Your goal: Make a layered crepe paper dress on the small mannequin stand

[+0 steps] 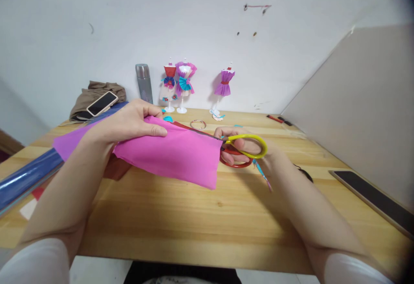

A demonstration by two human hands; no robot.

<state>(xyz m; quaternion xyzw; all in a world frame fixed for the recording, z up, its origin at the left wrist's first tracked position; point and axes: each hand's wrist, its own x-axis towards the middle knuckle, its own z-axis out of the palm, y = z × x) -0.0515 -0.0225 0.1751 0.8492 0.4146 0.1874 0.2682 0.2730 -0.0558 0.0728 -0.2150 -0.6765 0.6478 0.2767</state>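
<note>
Near the middle of the head view, my left hand (pixel 132 122) pinches a sheet of bright pink crepe paper (pixel 174 157) between thumb and fingers. The sheet hangs to the right above the wooden table. My right hand (pixel 239 146) is wrapped round the handles of the scissors (pixel 247 136), one loop yellow and one red. The blades point left along the upper edge of the pink sheet, partly behind it. Whether they bite into the paper I cannot tell. Some fingers of my left hand are hidden behind the sheet.
Small dress-form dolls in paper dresses (pixel 225 82) stand along the wall with a grey flask (pixel 144 83). A phone (pixel 102 104) rests on brown cloth at the left, above a blue roll (pixel 26 180). A dark tablet-like slab (pixel 371 198) lies at the right.
</note>
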